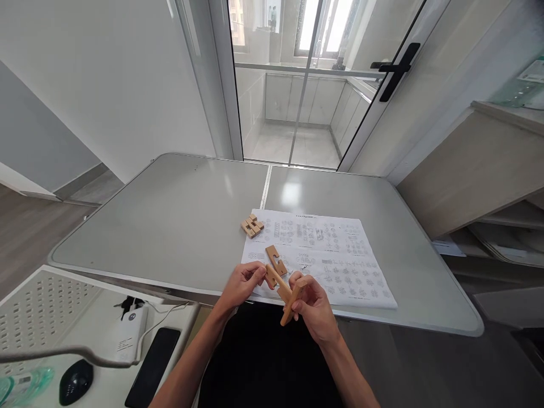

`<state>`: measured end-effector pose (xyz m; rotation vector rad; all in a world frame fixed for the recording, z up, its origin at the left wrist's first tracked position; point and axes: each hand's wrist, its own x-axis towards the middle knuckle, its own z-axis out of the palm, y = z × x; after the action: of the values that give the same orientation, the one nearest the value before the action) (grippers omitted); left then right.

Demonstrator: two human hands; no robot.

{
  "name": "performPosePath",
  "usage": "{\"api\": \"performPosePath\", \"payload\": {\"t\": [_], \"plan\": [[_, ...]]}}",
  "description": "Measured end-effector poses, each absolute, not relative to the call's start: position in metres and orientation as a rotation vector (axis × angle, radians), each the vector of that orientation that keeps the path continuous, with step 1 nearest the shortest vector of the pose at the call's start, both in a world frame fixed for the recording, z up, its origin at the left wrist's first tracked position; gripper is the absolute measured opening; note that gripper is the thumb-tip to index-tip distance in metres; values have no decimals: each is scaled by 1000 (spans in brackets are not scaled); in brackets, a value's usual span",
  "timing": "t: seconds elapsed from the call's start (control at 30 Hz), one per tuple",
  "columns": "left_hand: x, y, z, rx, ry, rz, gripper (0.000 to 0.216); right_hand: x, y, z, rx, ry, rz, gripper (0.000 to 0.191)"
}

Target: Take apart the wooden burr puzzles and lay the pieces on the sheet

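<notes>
My left hand [243,285] pinches one end of a notched wooden puzzle piece [276,278] just above the table's near edge. My right hand [311,306] is closed around a second wooden piece [292,306] that crosses the first and points down. A third wooden piece [276,258] with a notch lies flat on the printed instruction sheet [335,260], just beyond my hands. A small cluster of joined wooden pieces [252,225] rests at the sheet's far left corner.
The grey table [170,221] runs from my hands to a glass door [306,85]. At lower left a side surface holds a black phone [153,365], a white power bank [130,340] and a black round object [75,381]. Wooden shelves [488,187] stand on the right.
</notes>
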<state>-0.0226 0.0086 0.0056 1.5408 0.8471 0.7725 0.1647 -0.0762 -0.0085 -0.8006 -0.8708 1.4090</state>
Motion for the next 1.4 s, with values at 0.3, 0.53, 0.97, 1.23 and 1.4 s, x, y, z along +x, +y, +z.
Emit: {"api": "performPosePath", "payload": {"t": [0.3, 0.53, 0.97, 1.23, 1.4], "plan": [[-25, 15, -12, 1427, 967, 940, 54, 188, -84, -9, -858, -794, 1276, 39], [-19, 11, -14, 1483, 1053, 938, 48, 201, -60, -7, -1322, -862, 1215, 41], [-26, 28, 1, 2172, 1605, 517, 39, 195, -17, -19, -1603, -1356, 864, 50], [-16, 39, 1, 2373, 1811, 83, 41, 189, -3, -22, -1706, -1421, 778, 43], [-8, 41, 7, 2440, 1804, -60, 43, 186, 0, -26, -1750, -1482, 720, 39]]}}
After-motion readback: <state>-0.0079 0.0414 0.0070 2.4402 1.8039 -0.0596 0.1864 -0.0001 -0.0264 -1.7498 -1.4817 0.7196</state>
